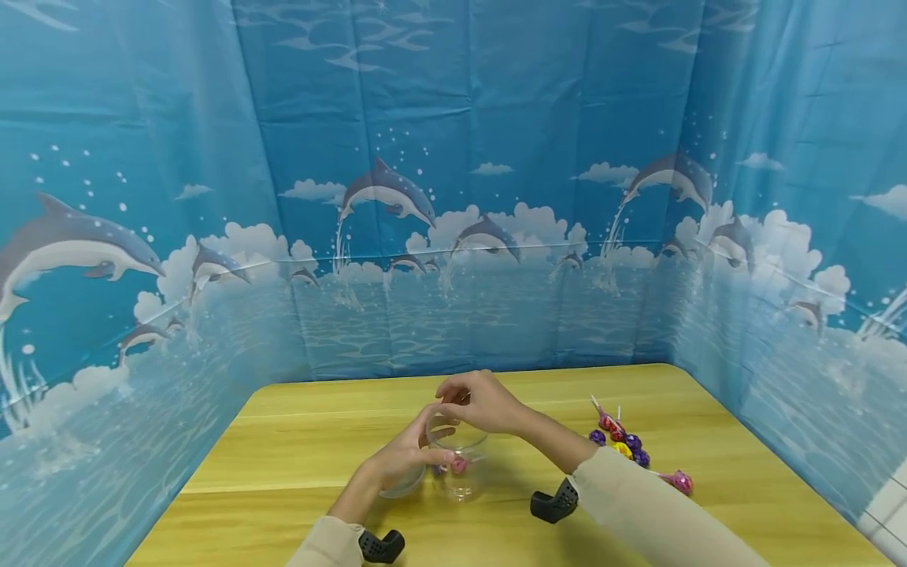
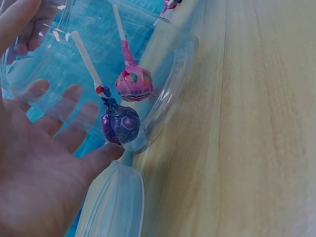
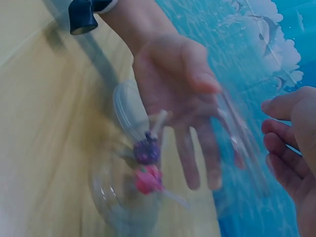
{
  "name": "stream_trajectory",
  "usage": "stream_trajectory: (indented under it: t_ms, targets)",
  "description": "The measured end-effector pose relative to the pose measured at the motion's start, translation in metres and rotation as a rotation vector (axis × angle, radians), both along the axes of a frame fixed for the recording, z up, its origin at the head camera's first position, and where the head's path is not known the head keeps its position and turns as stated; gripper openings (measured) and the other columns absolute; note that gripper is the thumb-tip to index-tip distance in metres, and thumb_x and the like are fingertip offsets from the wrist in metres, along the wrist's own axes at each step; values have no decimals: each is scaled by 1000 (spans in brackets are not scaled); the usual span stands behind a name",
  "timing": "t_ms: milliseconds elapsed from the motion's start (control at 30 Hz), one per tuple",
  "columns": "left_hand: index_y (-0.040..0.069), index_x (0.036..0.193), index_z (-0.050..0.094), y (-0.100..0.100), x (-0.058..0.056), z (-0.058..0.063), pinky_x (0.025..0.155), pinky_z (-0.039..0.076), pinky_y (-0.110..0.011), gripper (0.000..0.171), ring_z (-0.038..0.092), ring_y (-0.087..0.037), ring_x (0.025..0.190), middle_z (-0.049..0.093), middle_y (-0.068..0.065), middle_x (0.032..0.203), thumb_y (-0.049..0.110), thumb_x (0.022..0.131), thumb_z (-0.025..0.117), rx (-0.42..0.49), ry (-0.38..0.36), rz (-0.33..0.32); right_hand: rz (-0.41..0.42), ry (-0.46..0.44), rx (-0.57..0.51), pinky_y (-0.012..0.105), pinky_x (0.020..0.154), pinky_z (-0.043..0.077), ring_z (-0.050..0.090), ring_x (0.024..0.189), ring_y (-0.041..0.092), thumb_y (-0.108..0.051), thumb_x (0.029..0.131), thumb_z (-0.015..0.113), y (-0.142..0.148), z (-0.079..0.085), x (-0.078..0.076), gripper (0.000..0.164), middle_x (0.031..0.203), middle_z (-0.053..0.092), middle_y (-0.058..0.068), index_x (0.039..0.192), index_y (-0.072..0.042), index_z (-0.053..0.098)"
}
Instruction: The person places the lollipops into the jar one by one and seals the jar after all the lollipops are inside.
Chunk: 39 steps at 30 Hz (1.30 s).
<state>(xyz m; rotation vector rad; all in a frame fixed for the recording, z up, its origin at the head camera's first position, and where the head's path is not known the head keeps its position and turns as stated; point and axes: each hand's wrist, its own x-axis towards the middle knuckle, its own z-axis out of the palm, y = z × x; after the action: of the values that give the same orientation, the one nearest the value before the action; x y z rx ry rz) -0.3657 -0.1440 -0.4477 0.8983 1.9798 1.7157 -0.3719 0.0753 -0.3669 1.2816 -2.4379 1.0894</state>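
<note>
A clear jar (image 1: 462,494) stands on the table, with a pink-wrapped lollipop (image 2: 134,85) and a purple one (image 2: 121,124) near its bottom. My left hand (image 1: 400,457) holds the jar from the left, thumb on one side and fingers round the other. Above the jar's mouth hovers my right hand (image 1: 489,402), fingers loosely bent; nothing shows between them in the right wrist view. A clear round lid or shallow dish (image 2: 116,202) lies on the table to the left of the jar, partly hidden by the left hand in the head view.
Several lollipops lie to the right of the jar, among them a yellow one (image 1: 622,450) and a pink one (image 1: 682,482). A blue dolphin-print curtain (image 1: 453,315) hangs behind the wooden table (image 1: 283,441) and along its sides. Black wrist mounts (image 1: 555,502) project from both sleeves.
</note>
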Motion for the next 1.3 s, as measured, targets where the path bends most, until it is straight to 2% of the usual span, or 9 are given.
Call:
stream_trajectory:
  t_ms: [133,367,633,1067,1167,1300]
  targets:
    - [20,161,24,3,-2,0,116,30,-60,71,25,-43,150,24,-24,162,19,103,65,8,20,-6,-24,13,8,27,77,57,69,85,13,-10,98,72,17,8,-1,17,95,73,-1,115,-4,74]
    - [19,160,24,2,-1,0,115,32,-59,71,22,-48,150,31,-20,160,17,102,66,19,12,-4,-47,10,-3,28,79,58,70,87,14,-10,99,72,41,19,-1,20,97,72,-1,117,-4,73]
    - [15,161,21,3,-1,-1,113,35,-59,78,22,-49,150,30,-22,159,21,101,69,29,4,-2,-75,-6,-8,32,79,59,70,86,16,-10,99,72,67,26,0,18,94,71,-3,116,-5,73]
    - [10,162,18,4,-3,-4,112,36,-59,79,22,-50,149,30,-24,159,18,102,68,28,27,-13,-137,-5,41,30,79,58,69,87,13,-13,99,72,102,28,9,18,95,71,-7,116,-8,74]
    - [11,162,19,2,-2,-4,113,35,-59,77,22,-50,149,29,-25,159,17,102,67,26,35,-11,-146,6,36,30,78,58,69,87,13,-13,99,72,109,29,9,18,95,71,-6,116,-9,74]
    - [17,160,24,0,-2,-4,111,40,-55,74,21,-48,150,28,-24,160,18,102,68,25,28,-9,-168,10,36,31,78,58,68,87,13,-13,99,72,123,29,11,17,95,71,-6,116,-8,74]
